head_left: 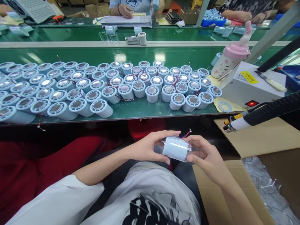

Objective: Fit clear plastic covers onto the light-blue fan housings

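Note:
Above my lap I hold a light-blue cylinder in a clear plastic sleeve [176, 148], lying on its side. My left hand [151, 147] grips its left end between thumb and fingers. My right hand [206, 153] is closed round the clear right end. Thin red and blue wires with a small white connector [190, 130] stick up behind the cylinder, between my hands. Rows of similar light-blue cylinders [152, 93] with silvery round tops stand on the green bench [131, 111] beyond my hands, some with red wires.
At the right stand a white box with a red lit switch [252, 103], a pink-lidded cup [231, 59] and a black hose-wrapped tool [236, 124]. An open carton [217, 187] beside me holds clear plastic parts [267, 190]. Co-workers' hands [125, 11] show across the bench.

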Demonstrator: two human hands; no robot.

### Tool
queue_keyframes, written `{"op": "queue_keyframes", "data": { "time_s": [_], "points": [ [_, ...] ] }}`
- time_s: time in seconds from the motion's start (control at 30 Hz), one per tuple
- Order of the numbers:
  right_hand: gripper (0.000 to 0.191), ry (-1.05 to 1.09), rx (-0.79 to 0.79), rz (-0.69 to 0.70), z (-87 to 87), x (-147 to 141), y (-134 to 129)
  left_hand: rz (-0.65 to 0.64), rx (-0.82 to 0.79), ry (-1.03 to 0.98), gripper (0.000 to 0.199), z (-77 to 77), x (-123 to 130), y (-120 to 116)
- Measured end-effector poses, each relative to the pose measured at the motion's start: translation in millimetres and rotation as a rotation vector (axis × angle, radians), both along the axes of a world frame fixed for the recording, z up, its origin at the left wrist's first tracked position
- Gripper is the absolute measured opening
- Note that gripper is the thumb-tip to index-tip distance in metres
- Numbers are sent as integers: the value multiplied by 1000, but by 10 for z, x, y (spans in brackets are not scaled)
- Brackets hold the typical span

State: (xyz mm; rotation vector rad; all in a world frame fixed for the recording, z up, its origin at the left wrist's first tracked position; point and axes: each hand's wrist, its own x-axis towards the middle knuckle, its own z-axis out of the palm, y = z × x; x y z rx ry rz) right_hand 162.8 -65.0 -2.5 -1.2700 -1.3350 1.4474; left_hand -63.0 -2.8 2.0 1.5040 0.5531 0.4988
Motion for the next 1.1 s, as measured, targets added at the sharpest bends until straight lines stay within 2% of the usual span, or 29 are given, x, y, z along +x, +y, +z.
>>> {"op": "queue_keyframes", "data": {
  "time_s": [0.37, 0.5, 0.63, 0.87, 1.1],
  "points": [
    [35, -49, 92, -22, 5, 2, -53, 21, 44, -23, 78, 23, -11, -5],
    [37, 67, 9, -9, -17, 6, -26, 15, 24, -7, 77, 41, -6, -14],
    [38, 157, -94, 0, -40, -1, -7, 18, 83, 5, 73, 47, -1, -13],
    [42, 238, -220, -42, -37, -44, 17, 1, 138, -6, 74, 26, -4, -12],
    [41, 278, -322, -50, -104, -85, 37, -1, 172, -4, 71, 44, -7, -10]
  ]
}}
